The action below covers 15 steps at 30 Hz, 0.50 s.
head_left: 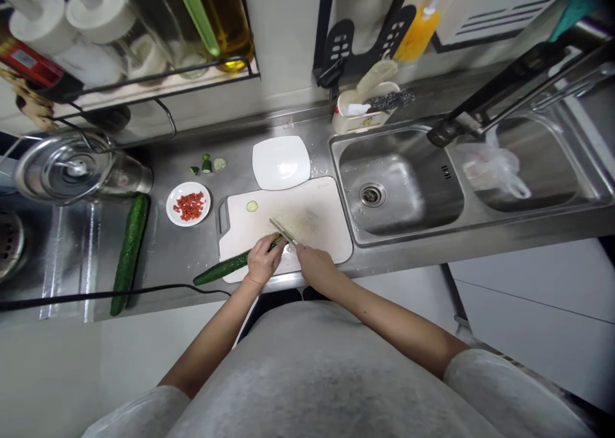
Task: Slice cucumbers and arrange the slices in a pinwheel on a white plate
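My left hand (264, 259) is closed around a long green cucumber (221, 270) that lies across the front of the white cutting board (240, 229). In my right hand (313, 263) is the handle of a knife (282, 230), its blade at the cucumber's right end, close to my left fingers. Whether the blade has entered the cucumber cannot be seen. A pale cucumber slice (252, 206) rests on the board's upper left part. Behind the board, touching or nearly touching its edge, stands a white square plate (281, 161).
A small white dish (172, 215) of red berries sits left of the board, with cucumber pieces (206, 164) behind it. Another whole cucumber (129, 252) lies farther left, a black cable (158, 289) crossing it. Right of the board is a steel sink (408, 207).
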{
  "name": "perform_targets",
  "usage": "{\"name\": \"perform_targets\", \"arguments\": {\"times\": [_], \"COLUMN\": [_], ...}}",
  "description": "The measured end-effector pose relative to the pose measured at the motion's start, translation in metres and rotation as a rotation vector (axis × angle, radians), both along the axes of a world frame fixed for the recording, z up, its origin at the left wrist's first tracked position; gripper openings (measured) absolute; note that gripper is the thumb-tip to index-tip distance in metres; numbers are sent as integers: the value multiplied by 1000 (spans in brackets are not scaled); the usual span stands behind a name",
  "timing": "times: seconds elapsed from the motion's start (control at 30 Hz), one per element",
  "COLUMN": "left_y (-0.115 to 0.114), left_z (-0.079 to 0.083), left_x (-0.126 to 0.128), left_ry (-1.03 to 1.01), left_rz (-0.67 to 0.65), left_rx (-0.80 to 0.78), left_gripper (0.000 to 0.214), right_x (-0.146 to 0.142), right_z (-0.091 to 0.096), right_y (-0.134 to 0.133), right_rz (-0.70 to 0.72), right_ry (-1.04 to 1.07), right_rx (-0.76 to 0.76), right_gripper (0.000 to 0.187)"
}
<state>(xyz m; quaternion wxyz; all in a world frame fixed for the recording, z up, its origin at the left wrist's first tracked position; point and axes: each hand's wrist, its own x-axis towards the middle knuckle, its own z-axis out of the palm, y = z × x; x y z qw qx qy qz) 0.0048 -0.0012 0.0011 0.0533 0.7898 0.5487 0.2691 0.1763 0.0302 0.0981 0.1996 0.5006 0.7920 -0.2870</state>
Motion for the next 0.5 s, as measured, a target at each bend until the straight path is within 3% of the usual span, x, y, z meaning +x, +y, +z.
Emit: {"name": "perform_targets", "arguments": {"times": [0.5], "left_y": [-1], "left_z": [-6], "left_x": [-3], "left_ry": [-7], "left_rz": [-18], "left_rx": [26], "left_gripper": [27], "right_x": [-1], "right_z": [-7], "right_y": [0], "right_rz": [-6], "right_ry": [-8], "right_rx": [8], "right_gripper": [27]}}
